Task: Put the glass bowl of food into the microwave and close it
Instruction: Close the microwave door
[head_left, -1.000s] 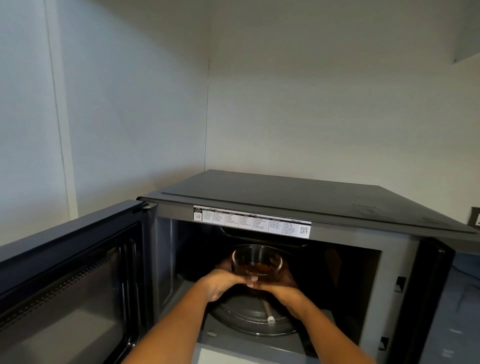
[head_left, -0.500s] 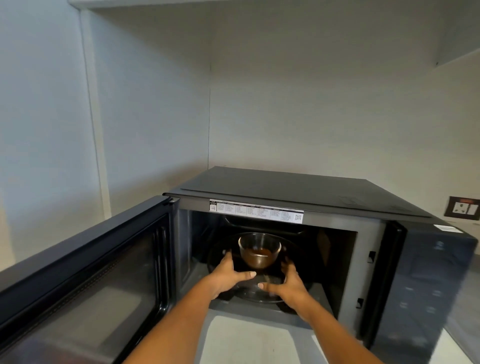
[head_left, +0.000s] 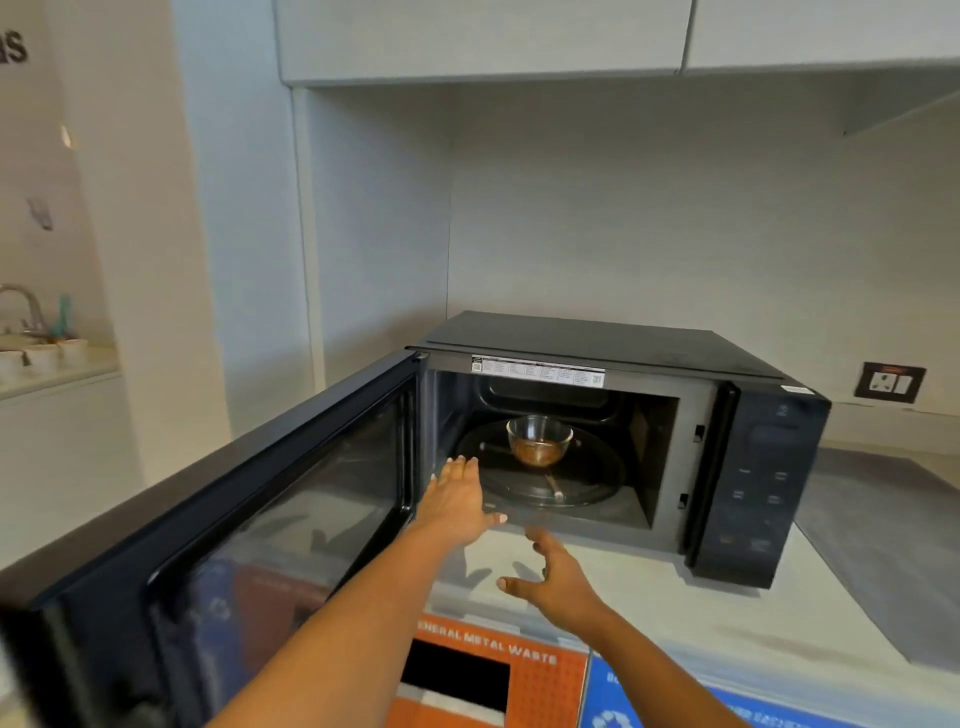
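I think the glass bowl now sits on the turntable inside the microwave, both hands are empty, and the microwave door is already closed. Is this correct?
Not quite: the door is wide open, swung out to the left, as the head view shows. The rest holds: the glass bowl sits on the turntable inside the microwave, and the left hand and right hand are both empty.

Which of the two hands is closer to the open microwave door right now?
The left hand, stretched flat at the cavity's left edge right beside the black microwave door. The right hand hangs lower, over the white counter, fingers spread.
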